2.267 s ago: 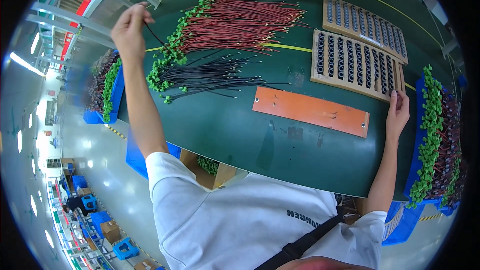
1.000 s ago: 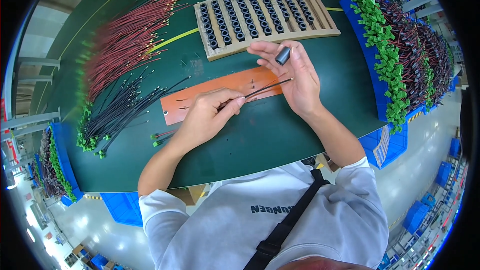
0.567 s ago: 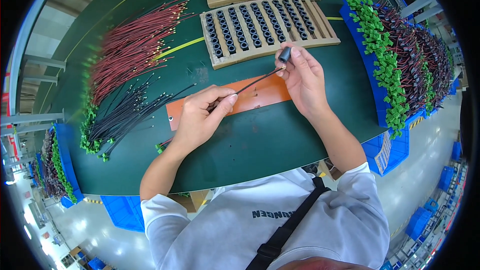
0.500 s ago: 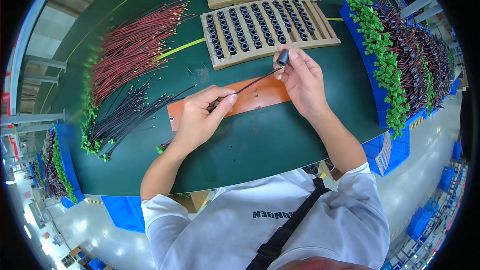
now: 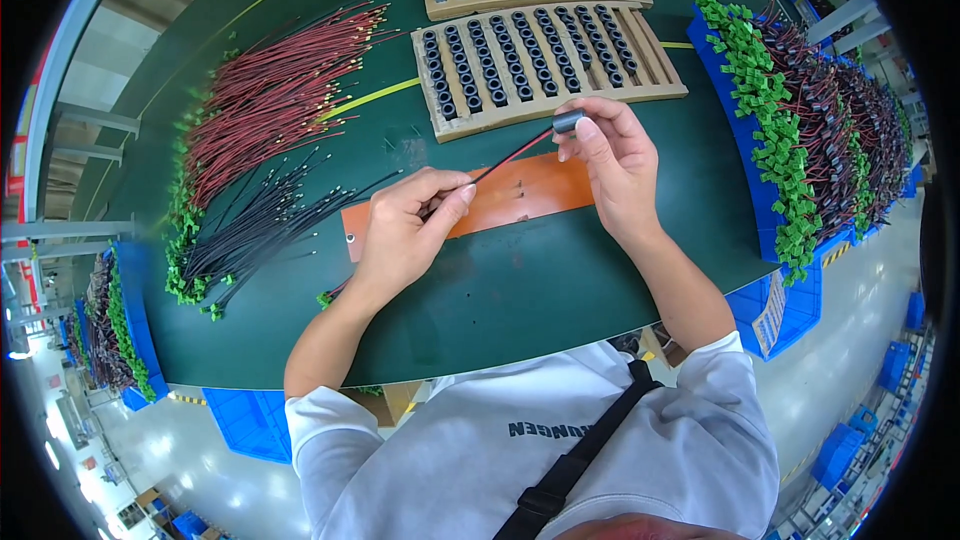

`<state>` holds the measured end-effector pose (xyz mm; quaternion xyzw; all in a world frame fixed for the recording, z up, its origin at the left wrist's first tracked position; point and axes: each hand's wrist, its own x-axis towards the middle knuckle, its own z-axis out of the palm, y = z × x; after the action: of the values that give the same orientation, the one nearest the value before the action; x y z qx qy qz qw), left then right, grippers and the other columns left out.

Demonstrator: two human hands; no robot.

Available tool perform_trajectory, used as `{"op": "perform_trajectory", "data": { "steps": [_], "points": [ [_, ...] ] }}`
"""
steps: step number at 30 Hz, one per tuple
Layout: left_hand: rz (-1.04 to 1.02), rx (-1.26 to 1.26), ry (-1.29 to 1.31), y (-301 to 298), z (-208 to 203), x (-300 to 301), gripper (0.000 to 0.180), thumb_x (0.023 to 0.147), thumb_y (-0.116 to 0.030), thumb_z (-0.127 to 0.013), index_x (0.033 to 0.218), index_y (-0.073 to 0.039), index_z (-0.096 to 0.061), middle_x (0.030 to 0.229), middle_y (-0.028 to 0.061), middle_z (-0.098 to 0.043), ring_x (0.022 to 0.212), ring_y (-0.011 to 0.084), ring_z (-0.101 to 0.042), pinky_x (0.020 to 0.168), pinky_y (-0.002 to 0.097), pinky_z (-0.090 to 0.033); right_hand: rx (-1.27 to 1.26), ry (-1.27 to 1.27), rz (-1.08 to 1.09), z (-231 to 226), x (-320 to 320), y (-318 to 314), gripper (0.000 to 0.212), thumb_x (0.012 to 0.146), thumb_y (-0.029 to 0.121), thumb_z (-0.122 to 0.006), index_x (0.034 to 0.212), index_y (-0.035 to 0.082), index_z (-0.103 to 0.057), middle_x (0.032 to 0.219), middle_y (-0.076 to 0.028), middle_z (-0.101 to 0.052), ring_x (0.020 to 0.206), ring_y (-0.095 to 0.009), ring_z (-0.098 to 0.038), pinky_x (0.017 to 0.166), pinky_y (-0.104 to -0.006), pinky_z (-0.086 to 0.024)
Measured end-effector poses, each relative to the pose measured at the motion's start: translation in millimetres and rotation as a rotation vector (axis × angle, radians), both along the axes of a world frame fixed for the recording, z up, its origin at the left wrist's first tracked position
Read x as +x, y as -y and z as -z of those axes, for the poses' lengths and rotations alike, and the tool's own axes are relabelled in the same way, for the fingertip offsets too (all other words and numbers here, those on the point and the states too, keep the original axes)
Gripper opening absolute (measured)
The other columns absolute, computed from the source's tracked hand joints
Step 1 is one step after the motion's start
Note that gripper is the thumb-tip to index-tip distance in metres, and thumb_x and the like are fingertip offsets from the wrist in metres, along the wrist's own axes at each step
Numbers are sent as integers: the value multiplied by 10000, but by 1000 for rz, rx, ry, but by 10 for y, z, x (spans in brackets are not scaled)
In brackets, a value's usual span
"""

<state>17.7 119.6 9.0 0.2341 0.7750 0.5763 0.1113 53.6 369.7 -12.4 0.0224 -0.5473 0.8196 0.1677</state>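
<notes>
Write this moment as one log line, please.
left hand: pinching thin wiring | right hand: holding dark cylinder at wiring's end | below: orange plate

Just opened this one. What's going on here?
A person's left hand pinches thin red and black wires over a long flat orange board. The right hand holds a small dark-grey cylinder at the wires' end; whether they pass through is unclear. Beyond, a brown cardboard tray holds rows of dark cylinders.

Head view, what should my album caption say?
Left fingers pinch red and black wires; right fingers grip a dark cylinder.
</notes>
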Motion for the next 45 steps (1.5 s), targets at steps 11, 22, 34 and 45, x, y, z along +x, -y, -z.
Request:
{"op": "perform_trajectory", "data": {
  "steps": [11,22,34,45],
  "points": [
    [20,-8,-33,-3,-34,0,157,953,-51,-711,1094,10,-740,901,63,-696,782,98,-640,682,240,-499,12,37,-35,-1,-4,5,217,1055,132,-578,1237,13,-583,1194,-126,-663,971,-159,-646,802,-311,-536],
    [61,36,112,-45,-7,56,252,960,-27,-691,1209,-1,-669,898,57,-715,799,93,-655,715,241,-521,-266,200,-371,-1,118,178,272,1045,149,-604,1277,9,-588,1148,-111,-687,913,-150,-667,794,-302,-553],
    [176,-277,140,275,-277,3,206,1002,-115,-652,1136,20,-731,784,36,-686,661,70,-579,608,248,-471,-222,46,-195,-81,-57,-266,293,1092,234,-512,1138,-23,-646,1068,-145,-700,841,-152,-663,814,-310,-567],
    [212,-304,-80,631,-261,83,243,916,-164,-748,1120,-32,-736,835,82,-694,768,159,-641,683,303,-493,52,264,-704,38,103,632,366,1100,268,-495,1244,-41,-628,1202,-122,-655,1050,-195,-659,957,-336,-549]
  ]
}}
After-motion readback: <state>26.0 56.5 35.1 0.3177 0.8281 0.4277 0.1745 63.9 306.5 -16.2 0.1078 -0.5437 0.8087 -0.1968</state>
